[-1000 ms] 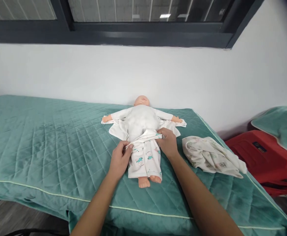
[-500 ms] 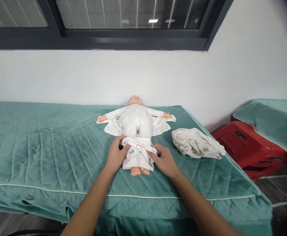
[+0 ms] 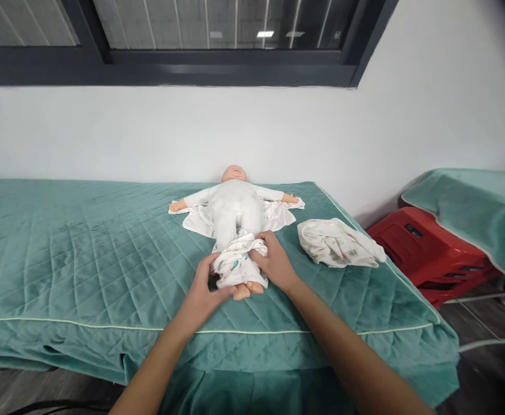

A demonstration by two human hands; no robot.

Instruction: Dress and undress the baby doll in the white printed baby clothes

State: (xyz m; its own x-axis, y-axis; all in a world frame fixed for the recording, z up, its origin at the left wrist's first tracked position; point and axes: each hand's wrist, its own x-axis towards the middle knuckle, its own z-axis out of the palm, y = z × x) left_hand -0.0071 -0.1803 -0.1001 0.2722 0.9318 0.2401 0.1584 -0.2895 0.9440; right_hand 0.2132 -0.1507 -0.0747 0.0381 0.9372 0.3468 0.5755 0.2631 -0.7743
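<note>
Bed [image 3: 118,259], green quilted cover. On it: doll [image 3: 237,204] on its back, open white top [image 3: 280,214] under it, printed pants [image 3: 238,256] round its lower legs, crumpled cloth [image 3: 338,243] beside.

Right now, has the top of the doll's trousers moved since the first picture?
Yes: the top of the trousers sits farther down the doll, away from the wall and nearer the feet.
</note>
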